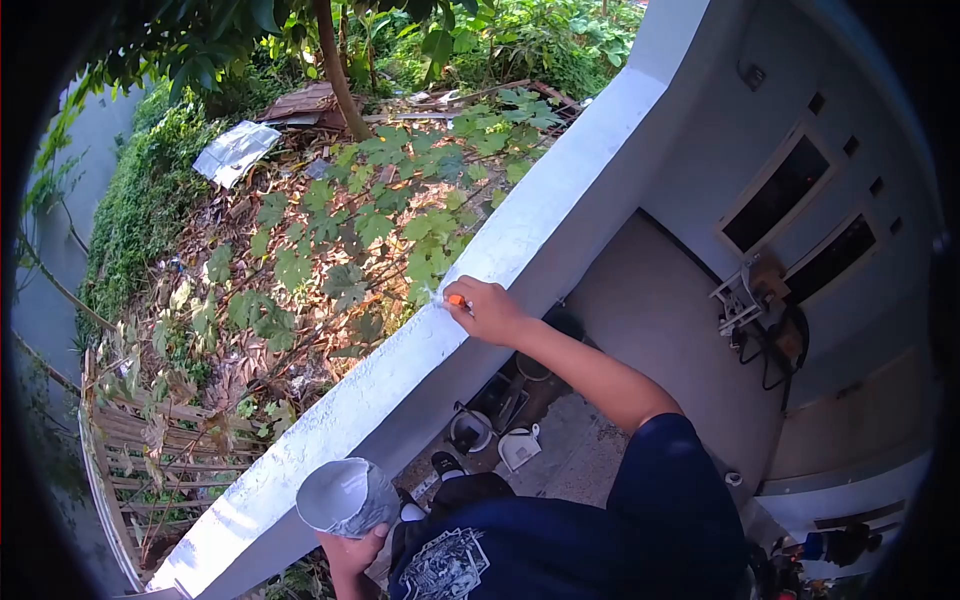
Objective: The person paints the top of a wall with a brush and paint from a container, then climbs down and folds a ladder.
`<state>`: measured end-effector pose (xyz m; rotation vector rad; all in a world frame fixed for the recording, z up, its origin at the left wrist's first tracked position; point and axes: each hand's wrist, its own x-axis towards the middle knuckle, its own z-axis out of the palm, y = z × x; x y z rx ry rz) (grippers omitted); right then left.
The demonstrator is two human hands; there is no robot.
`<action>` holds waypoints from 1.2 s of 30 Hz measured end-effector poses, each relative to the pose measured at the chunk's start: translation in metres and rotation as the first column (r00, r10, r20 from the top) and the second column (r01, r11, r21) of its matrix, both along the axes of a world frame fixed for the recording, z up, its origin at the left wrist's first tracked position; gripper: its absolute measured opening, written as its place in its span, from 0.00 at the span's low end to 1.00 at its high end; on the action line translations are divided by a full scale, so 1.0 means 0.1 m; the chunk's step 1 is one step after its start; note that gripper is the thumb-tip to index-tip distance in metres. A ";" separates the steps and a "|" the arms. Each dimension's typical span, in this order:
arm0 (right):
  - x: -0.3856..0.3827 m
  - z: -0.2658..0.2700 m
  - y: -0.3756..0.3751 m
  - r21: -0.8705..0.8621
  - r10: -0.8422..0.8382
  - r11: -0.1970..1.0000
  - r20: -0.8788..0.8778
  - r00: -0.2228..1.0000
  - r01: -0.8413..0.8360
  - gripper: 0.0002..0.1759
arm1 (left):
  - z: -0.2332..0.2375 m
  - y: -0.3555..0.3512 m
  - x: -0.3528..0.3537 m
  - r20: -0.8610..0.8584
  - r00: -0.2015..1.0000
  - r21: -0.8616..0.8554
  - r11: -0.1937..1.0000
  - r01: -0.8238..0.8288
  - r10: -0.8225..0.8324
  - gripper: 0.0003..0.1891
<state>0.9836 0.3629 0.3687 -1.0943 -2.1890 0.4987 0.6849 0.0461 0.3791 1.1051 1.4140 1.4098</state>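
Note:
My left hand [360, 548] grips a grey-smeared bowl [375, 503] from below and the side, near the lower end of the wall. White paint-like liquid shows inside it. My right hand [488, 312] is closed around a small paintbrush [457, 300] with an orange handle; most of it is hidden by my fingers. Its whitish tip is at the garden-side edge of the wall top. The white wall top [390, 370] runs diagonally beneath my right hand, with a rough, uneven coat along its lower stretch.
Beyond the wall, leafy plants [375, 225] reach close to its edge. A slatted bamboo fence [170, 450] stands lower left. On the house side are a white dustpan [518, 448], a bucket [470, 430] and a stacked chair [745, 300]. Another person [840, 545] is at lower right.

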 end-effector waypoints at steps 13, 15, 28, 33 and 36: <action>1.49 1.40 1.18 0.560 -0.578 0.719 0.152 0.802 0.411 0.09 | -0.01 -0.10 -0.02 -0.013 0.999 -0.021 0.999 -0.046 0.046 0.51; 1.37 1.27 1.09 0.497 -0.523 0.793 0.258 0.812 0.353 0.07 | -0.04 -0.11 0.00 0.015 0.998 -0.022 0.998 -0.057 0.057 0.52; -0.14 -0.03 -0.14 -0.079 -0.045 0.996 -0.199 0.979 0.030 0.10 | 0.02 -0.15 -0.10 -0.037 0.999 -0.047 0.999 -0.020 0.019 0.55; -0.05 -0.03 -0.46 -0.399 -0.305 0.917 -0.661 0.686 0.024 0.18 | -0.04 -0.21 -0.20 -0.067 0.997 -0.026 0.999 -0.033 0.031 0.50; 0.05 -0.14 -0.89 -0.579 -0.455 0.814 -0.685 0.569 -0.048 0.19 | 0.04 -0.23 -0.20 -0.064 0.998 -0.006 1.000 -0.030 0.030 0.49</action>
